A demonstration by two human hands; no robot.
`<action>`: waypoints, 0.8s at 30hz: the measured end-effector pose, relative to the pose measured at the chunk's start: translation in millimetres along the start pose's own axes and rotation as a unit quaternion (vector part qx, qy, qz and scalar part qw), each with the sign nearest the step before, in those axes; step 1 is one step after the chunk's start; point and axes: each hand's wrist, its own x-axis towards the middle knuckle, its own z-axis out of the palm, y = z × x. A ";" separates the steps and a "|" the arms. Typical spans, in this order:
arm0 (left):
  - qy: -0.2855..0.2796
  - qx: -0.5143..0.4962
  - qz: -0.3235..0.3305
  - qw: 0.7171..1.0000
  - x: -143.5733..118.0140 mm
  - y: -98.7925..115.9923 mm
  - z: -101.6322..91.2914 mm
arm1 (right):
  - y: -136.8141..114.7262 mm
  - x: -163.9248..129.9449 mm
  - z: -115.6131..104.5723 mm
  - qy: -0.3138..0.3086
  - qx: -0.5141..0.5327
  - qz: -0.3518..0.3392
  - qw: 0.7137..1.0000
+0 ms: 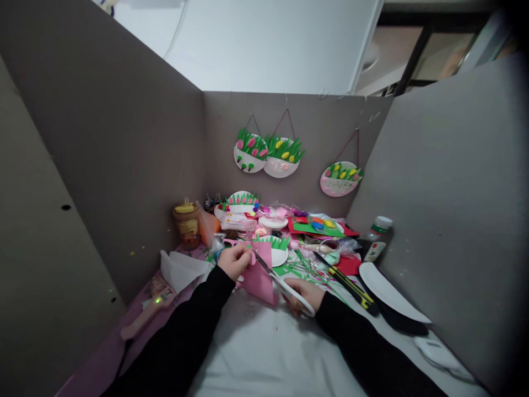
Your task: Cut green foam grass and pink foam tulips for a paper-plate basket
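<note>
Grey cardboard walls around cluttered tabletop (256, 353); left hand (235, 260) pinches pink sheet (259, 275) upright at centre, right hand (303, 292) clamped on white-handled scissors (285, 284), blades into sheet's edge; cut barely begun, most of sheet uncut; finished tulip plates (268, 154) hang behind

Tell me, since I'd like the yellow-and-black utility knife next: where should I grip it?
Grip the utility knife around its long yellow-and-black body, coming from above; it lies flat and slanted beside the right hand, its near end by the sleeve.
</note>
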 end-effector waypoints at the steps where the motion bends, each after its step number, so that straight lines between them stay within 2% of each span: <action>1: -0.002 0.004 0.003 1.000 -0.2 0.3 -0.4 | -0.7 -0.3 0.2 -0.001 0.000 0.000 1.000; 15: 0.029 0.089 0.053 0.994 1.5 -5.0 -2.7 | -5.6 -1.3 -0.7 -0.005 0.012 0.011 1.000; 24: 0.013 0.128 0.081 0.988 0.6 -5.1 -4.3 | -6.7 -2.7 -1.7 -0.001 -0.018 0.002 1.000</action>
